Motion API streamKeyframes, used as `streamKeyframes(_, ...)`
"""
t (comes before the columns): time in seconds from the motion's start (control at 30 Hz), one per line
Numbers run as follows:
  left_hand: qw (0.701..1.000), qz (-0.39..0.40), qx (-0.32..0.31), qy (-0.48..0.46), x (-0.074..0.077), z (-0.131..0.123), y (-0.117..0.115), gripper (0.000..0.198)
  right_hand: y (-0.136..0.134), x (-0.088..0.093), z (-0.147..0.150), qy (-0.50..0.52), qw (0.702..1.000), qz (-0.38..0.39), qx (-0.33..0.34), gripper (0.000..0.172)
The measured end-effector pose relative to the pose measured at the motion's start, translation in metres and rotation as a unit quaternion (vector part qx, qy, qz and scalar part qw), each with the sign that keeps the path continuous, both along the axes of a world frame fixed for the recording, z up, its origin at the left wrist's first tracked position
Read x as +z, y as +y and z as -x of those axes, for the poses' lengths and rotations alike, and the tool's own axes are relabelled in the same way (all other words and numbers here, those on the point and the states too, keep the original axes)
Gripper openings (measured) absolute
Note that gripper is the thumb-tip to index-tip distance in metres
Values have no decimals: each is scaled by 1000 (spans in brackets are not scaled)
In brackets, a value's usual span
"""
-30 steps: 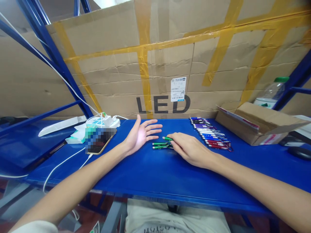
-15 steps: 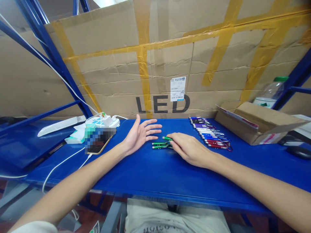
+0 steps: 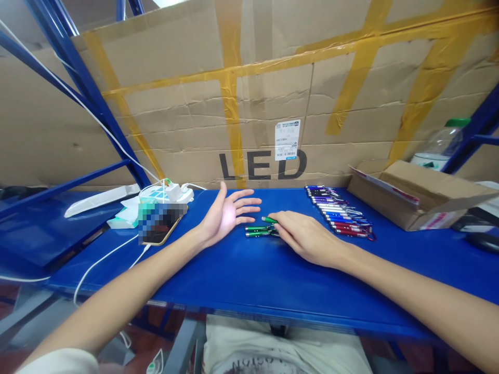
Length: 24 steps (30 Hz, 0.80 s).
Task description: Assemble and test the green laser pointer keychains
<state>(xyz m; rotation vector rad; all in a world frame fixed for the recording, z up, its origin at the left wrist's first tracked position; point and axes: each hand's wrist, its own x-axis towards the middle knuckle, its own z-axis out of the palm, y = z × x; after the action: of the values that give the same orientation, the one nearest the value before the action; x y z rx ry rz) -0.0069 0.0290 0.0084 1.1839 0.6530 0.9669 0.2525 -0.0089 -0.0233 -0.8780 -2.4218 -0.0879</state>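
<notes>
My left hand rests on its edge on the blue table, palm turned right, fingers stretched out and apart, holding nothing. Just right of it lie a few small green pen-shaped torches. My right hand lies palm down over their right ends, fingertips pinching one green torch. A tidy row of several more torches, purple, silver, blue and red, lies to the right of that hand.
An open cardboard box stands at the right, a clear bottle behind it. A phone on a white cable, a white power strip and a tissue pack lie at left. A taped cardboard wall closes the back.
Both hands stay where they were. The view has shifted very slightly; nothing on the table has moved.
</notes>
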Motion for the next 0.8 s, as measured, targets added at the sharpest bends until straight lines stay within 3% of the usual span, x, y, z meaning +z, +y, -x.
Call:
streamKeyframes(0.47,1000,-8,6,11,0,-1,-1,83,-2,3,0,0,997,79,17,28)
streamKeyframes(0.8,1000,-14,10,10,-2,0,1,80,-7,8,1,-69,988,95,97,24)
